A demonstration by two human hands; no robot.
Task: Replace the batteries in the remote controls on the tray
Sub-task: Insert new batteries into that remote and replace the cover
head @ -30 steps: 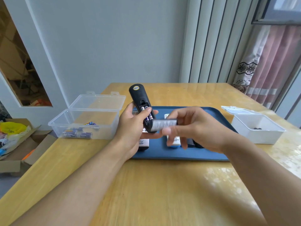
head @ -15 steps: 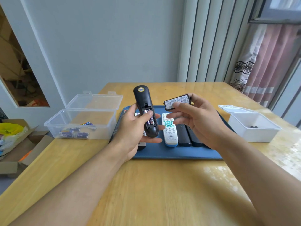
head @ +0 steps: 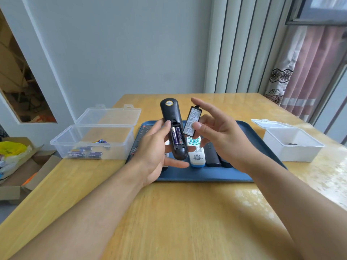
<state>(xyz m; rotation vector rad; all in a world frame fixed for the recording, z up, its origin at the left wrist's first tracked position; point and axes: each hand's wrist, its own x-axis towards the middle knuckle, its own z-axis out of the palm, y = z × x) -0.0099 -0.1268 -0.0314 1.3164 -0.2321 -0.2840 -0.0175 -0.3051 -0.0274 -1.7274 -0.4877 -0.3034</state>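
My left hand [head: 154,147] grips a black remote [head: 170,117] upright above the blue tray [head: 249,139], its back facing me. Its battery bay is uncovered and two purple batteries [head: 176,136] sit inside. My right hand [head: 223,136] pinches the black battery cover [head: 192,121] with thumb and middle finger, label toward me, held upright just right of the remote; the index finger is stretched out. On the tray lie a white remote [head: 196,153], two dark remotes [head: 212,154] and another black remote [head: 143,132] at the left edge.
A clear open box [head: 105,136] with several purple batteries stands left of the tray. A white open box [head: 293,145] holding a few small dark items stands at the right. The wooden table reaches toward me; a cardboard box sits on the floor at the left.
My right hand turned the battery cover from lying sideways to upright and moved it next to the remote. The left hand kept the remote nearly still.
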